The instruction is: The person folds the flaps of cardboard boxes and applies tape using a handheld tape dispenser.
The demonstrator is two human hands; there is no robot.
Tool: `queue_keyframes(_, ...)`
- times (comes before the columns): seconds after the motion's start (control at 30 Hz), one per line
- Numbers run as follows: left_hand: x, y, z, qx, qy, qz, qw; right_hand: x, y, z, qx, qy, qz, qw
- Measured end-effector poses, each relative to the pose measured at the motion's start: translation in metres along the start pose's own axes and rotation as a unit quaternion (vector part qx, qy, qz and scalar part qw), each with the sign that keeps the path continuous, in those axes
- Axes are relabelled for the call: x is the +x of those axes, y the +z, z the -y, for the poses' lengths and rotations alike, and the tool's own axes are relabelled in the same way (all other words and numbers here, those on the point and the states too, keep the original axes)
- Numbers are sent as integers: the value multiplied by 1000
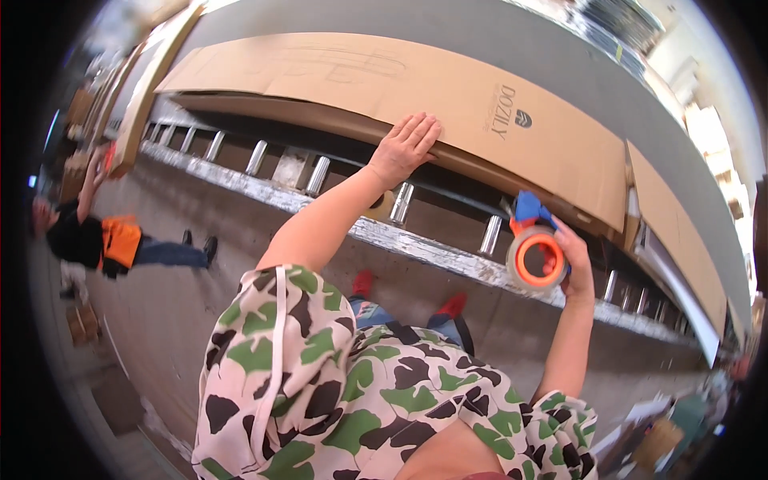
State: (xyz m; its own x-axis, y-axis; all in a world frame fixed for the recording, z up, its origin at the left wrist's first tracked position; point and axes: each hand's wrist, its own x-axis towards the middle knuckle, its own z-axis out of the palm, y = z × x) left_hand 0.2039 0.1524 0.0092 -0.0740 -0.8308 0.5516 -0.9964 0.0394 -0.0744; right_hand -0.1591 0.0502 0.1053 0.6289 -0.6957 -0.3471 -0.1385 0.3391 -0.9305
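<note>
A long brown cardboard box (352, 76) lies across the roller conveyor in front of me, its lid flap slightly raised along the near edge. My left hand (406, 148) rests flat on that near edge, fingers stretched over the top. In my right hand (574, 254) is a tape dispenser (530, 210) with a blue head and a roll of clear tape on an orange hub. The dispenser is beside the box's near side, toward its right end. My fingers wrap its far side and are partly hidden.
Metal rollers (318, 176) show along the worn white conveyor rail (392, 238). A second cardboard box (680, 232) with a white sheet at its edge is on the right. At far left, a person (112, 240) in dark clothes with an orange apron handles another long box (152, 92).
</note>
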Motion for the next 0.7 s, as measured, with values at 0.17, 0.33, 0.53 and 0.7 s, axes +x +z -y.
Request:
queue_keyframes(0.17,-14,25,6,-51,6,-75,996,10,82,17,-15,-44,-118,992)
queue_keyframes(0.33,-14,28,13,-22,25,-96,995,75,146,78,-270,-136,-200,932)
queue_keyframes(0.53,-23,23,28,3,46,-119,992,127,225,121,-618,-57,-198,759)
queue_keyframes(0.7,-27,17,42,30,77,-107,991,87,229,6,-667,-114,-288,678)
